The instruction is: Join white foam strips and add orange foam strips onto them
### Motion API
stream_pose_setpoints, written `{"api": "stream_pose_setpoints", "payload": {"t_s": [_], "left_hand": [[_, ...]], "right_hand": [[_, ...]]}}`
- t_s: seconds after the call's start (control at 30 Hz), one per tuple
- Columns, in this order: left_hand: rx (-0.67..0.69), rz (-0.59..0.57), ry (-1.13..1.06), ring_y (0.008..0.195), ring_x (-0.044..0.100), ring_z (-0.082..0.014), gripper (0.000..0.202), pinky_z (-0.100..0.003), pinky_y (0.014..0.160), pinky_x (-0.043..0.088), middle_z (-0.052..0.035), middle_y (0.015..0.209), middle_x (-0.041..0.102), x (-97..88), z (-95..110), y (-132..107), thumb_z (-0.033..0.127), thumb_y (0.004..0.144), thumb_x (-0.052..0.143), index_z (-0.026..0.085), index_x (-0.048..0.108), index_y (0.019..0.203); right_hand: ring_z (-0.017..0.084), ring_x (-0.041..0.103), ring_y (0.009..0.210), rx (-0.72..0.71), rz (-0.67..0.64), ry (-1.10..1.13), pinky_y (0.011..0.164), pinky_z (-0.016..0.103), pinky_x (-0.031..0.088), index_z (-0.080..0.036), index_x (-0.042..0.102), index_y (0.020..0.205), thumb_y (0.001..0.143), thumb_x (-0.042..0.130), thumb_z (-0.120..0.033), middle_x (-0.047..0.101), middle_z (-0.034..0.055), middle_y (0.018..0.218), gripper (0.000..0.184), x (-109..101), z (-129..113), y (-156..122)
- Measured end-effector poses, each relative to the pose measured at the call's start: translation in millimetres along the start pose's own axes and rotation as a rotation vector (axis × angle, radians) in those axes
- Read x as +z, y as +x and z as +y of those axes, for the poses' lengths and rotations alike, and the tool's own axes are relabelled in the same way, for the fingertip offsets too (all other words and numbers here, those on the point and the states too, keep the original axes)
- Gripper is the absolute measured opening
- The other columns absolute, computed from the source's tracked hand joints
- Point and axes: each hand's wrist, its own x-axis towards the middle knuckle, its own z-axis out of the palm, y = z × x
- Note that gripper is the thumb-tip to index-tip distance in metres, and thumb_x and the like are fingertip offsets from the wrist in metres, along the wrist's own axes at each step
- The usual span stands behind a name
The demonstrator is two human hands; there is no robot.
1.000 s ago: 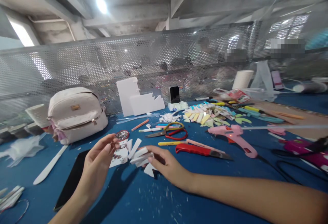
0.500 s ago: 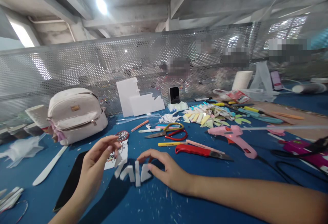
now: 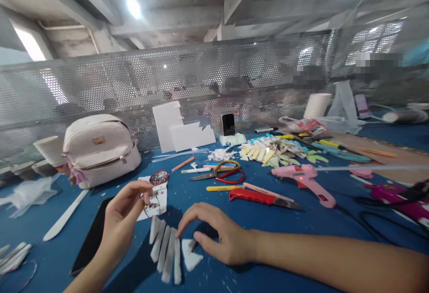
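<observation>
Several white foam-like strips (image 3: 164, 248) are fanned out on the blue table in front of me. A white irregular piece (image 3: 191, 253) lies just right of them. My right hand (image 3: 217, 228) is over the strips, fingers curved and apart, its index fingertip at the top of the rightmost strip. To the left, my left hand (image 3: 125, 208) is raised with its fingers drawn together; what they hold, if anything, cannot be made out. Behind those fingertips are a white card (image 3: 162, 198) with small bits on it and a red-rimmed round dish (image 3: 158, 177) of shiny pieces.
Scissors (image 3: 217, 173), a red utility knife (image 3: 254, 197) and a pink glue gun (image 3: 304, 176) lie beyond my right hand. A dark tablet-like slab (image 3: 90, 239) is partly under my left arm. A backpack (image 3: 100, 150) and a pile of coloured strips (image 3: 271, 150) stand farther back.
The strips, bunched and tilted before, now lie spread in a longer fan towards me. My left hand has shifted slightly left and down; my right hand has lowered a little.
</observation>
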Motion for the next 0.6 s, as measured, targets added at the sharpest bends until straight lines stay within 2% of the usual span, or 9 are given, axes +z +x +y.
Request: {"api": "stream_pose_setpoints", "payload": {"t_s": [0.17, 0.33, 0.4, 0.47, 0.6], "left_hand": [[-0.034, -0.007, -0.099, 0.071, 0.051, -0.0106, 0.011, -0.017, 0.067, 0.042, 0.0026, 0.07, 0.055, 3.8, 5.2, 2.3, 0.031, 0.082, 0.074, 0.024, 0.068, 0.089], [-0.066, -0.077, -0.249, 0.075, 0.051, -0.011, 0.011, -0.018, 0.068, 0.042, 0.0032, 0.07, 0.052, 16.0, 28.6, 6.0, 0.027, 0.08, 0.075, 0.024, 0.066, 0.084], [-0.06, -0.119, -0.311, 0.076, 0.052, -0.0118, 0.011, -0.02, 0.073, 0.045, 0.0039, 0.066, 0.049, 21.8, 40.4, 8.7, 0.027, 0.079, 0.074, 0.025, 0.066, 0.085], [-0.057, -0.152, -0.361, 0.072, 0.05, -0.0107, 0.01, -0.018, 0.069, 0.045, 0.0043, 0.065, 0.048, 27.3, 51.8, 12.5, 0.027, 0.08, 0.072, 0.024, 0.066, 0.087], [-0.036, -0.214, -0.4, 0.073, 0.056, -0.0101, 0.01, -0.02, 0.076, 0.049, 0.003, 0.073, 0.06, 34.6, 68.6, 22.2, 0.026, 0.085, 0.067, 0.026, 0.069, 0.094]], "right_hand": [[0.022, 0.062, 0.102, -0.007, 0.027, -0.004, 0.094, 0.038, 0.046, -0.016, 0.062, 0.113, 0.086, 0.047, -0.009, 0.069, 0.0102, 0.109, 0.032, 2.2, 3.0, -1.0], [0.022, 0.056, 0.115, 0.086, 0.112, 0.02, 0.097, 0.039, 0.045, -0.021, 0.057, 0.124, 0.089, 0.05, -0.011, 0.063, 0.0091, 0.122, 0.037, 0.7, 3.5, 2.8], [0.022, 0.052, 0.124, 0.154, 0.131, 0.087, 0.102, 0.04, 0.042, -0.023, 0.052, 0.133, 0.094, 0.051, -0.017, 0.057, 0.0093, 0.134, 0.04, -1.3, 2.7, 7.3], [0.022, 0.047, 0.132, 0.224, 0.121, 0.254, 0.107, 0.041, 0.038, -0.023, 0.047, 0.139, 0.098, 0.051, -0.029, 0.052, 0.0103, 0.142, 0.042, -3.2, 2.0, 12.0], [0.023, 0.044, 0.138, 0.364, 0.086, 0.609, 0.115, 0.042, 0.029, -0.021, 0.042, 0.144, 0.097, 0.052, -0.054, 0.05, 0.0125, 0.145, 0.058, -3.8, 1.4, 17.4]]}}
